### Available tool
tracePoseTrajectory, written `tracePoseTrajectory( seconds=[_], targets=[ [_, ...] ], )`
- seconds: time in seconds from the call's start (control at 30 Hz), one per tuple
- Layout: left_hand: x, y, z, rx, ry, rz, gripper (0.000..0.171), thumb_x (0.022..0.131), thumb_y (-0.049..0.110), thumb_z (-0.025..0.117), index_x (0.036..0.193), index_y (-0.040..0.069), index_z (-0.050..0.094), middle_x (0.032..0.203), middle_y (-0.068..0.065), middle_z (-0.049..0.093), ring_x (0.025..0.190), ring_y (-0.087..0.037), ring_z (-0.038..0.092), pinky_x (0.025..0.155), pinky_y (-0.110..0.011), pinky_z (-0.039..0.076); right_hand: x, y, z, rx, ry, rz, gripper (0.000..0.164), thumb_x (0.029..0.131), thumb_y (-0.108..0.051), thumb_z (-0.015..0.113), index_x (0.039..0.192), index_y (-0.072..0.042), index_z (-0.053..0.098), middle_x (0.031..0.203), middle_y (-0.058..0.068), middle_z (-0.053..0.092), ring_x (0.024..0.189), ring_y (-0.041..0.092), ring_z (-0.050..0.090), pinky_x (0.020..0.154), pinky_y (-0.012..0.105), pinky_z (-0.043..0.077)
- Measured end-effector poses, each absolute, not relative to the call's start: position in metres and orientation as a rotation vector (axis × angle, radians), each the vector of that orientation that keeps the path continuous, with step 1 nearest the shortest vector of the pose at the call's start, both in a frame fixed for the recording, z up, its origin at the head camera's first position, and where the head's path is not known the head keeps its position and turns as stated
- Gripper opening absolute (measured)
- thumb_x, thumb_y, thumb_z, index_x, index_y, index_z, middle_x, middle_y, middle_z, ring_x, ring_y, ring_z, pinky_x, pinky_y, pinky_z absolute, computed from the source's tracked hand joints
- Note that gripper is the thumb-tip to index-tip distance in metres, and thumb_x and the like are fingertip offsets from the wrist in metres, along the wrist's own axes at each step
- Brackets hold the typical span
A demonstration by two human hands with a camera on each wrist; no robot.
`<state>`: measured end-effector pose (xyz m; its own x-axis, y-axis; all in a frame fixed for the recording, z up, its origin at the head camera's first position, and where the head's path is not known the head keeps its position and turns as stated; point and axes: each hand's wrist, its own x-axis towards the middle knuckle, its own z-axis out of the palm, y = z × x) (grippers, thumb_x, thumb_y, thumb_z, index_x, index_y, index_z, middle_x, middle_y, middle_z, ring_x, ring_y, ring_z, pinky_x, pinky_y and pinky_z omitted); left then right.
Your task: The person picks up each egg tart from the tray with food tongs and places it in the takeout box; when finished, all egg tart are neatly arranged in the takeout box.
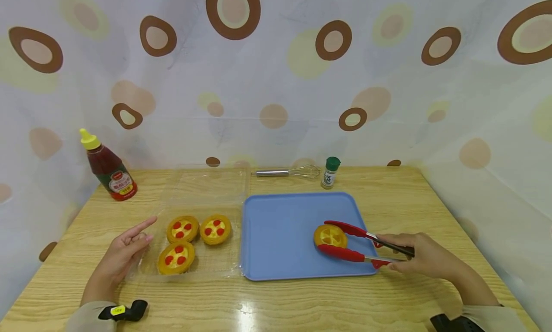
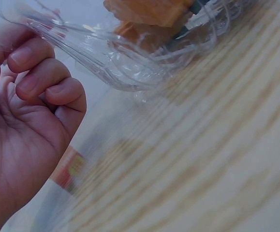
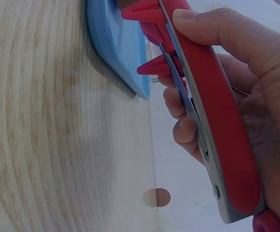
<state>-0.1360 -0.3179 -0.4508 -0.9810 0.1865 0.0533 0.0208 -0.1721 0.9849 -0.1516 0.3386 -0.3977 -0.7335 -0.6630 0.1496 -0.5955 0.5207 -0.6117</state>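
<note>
My right hand (image 1: 424, 255) grips a pair of tongs (image 3: 222, 130) with red tips and handle grips. The tips lie on either side of a round tart (image 1: 330, 236) topped with yellow wedges. That tart is on the right part of the blue tray (image 1: 280, 236). My left hand (image 1: 122, 257) is at the left wall of a clear plastic container (image 1: 215, 265), index finger stretched out, other fingers loosely curled in the left wrist view. Inside the container are three tarts (image 1: 183, 229) with red dots on pale yellow filling.
A ketchup bottle (image 1: 113, 171) with a yellow cap stands at the back left. Behind the tray are a whisk (image 1: 276, 173) and a green-capped shaker (image 1: 330, 173). The container's transparent lid (image 1: 207, 184) lies folded back. A patterned cloth (image 1: 276, 83) hangs behind the wooden table (image 1: 207, 305).
</note>
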Motion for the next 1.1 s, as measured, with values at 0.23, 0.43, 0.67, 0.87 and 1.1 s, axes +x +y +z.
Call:
tracePoseTrajectory(
  seconds=[0.23, 0.43, 0.67, 0.87, 1.1],
  targets=[
    [-0.137, -0.318, -0.451, 0.295, 1.922, 2.324, 0.047, 0.099, -0.002, 0.041, 0.127, 0.03, 0.059, 0.064, -0.002, 0.023, 0.056, -0.02, 0.018, 0.058, -0.033, 0.02, -0.153, 0.333, -0.394, -1.121, 2.637, -1.02, 0.055, 0.078, -0.008, 0.077, 0.13, -0.004, 0.057, 0.111, 0.015, 0.065, 0.058, -0.005, 0.033, 0.046, 0.017, 0.035],
    [-0.138, -0.317, -0.451, 0.279, 1.937, 2.314, 0.046, 0.099, -0.002, 0.041, 0.127, 0.031, 0.059, 0.065, -0.002, 0.024, 0.057, -0.021, 0.019, 0.058, -0.032, 0.021, -0.157, 0.32, -0.385, -1.188, 2.64, -1.038, 0.056, 0.077, -0.008, 0.077, 0.13, -0.006, 0.058, 0.109, 0.003, 0.064, 0.056, -0.005, 0.031, 0.046, 0.015, 0.033],
    [-0.136, -0.318, -0.453, 0.249, 1.94, 2.326, 0.046, 0.099, -0.001, 0.041, 0.125, 0.031, 0.06, 0.066, -0.002, 0.025, 0.06, -0.02, 0.021, 0.056, -0.027, 0.028, -0.164, 0.286, -0.372, -1.197, 2.572, -1.085, 0.056, 0.081, -0.013, 0.075, 0.132, -0.005, 0.055, 0.092, 0.0, 0.061, 0.06, -0.004, 0.038, 0.049, 0.015, 0.036],
    [-0.136, -0.318, -0.453, 0.28, 1.933, 2.329, 0.046, 0.099, -0.002, 0.041, 0.127, 0.031, 0.058, 0.066, -0.002, 0.024, 0.06, -0.02, 0.02, 0.06, -0.032, 0.022, -0.176, 0.251, -0.365, -1.272, 2.501, -1.085, 0.055, 0.082, -0.016, 0.074, 0.132, -0.002, 0.055, 0.12, 0.019, 0.061, 0.084, 0.01, 0.06, 0.06, 0.023, 0.049],
    [-0.135, -0.318, -0.453, 0.282, 1.952, 2.322, 0.047, 0.099, -0.002, 0.041, 0.126, 0.031, 0.059, 0.065, -0.003, 0.023, 0.057, -0.02, 0.019, 0.058, -0.032, 0.02, -0.183, 0.208, -0.353, -1.37, 2.439, -1.016, 0.056, 0.083, -0.021, 0.073, 0.132, -0.001, 0.054, 0.11, 0.012, 0.064, 0.076, 0.016, 0.054, 0.056, 0.022, 0.042]
  ],
)
